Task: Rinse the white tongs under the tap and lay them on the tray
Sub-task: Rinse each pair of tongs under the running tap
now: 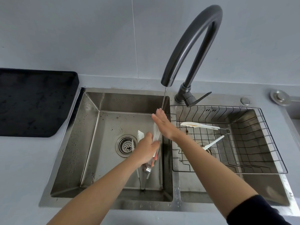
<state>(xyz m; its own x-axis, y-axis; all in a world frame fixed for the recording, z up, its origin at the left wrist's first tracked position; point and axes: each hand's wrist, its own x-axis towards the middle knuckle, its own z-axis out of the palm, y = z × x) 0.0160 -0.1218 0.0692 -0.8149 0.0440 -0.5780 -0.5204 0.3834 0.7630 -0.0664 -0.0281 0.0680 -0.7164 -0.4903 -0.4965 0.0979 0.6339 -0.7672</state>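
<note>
My left hand [148,148] grips a pair of white tongs [156,133] over the left sink basin [90,127], with their white tips pointing up and away and their metal hinge end below my palm. My right hand [162,123] lies flat and open on the upper white blade, fingers under the thin stream of water [164,99] running from the dark curved tap [191,46]. A black tray [35,103] lies on the counter to the left of the sink.
A wire basket [243,143] sits in the right basin and holds a second pair of white tongs [201,126] with brown stains. A drain strainer [125,145] is in the left basin. The tap lever [200,99] points right.
</note>
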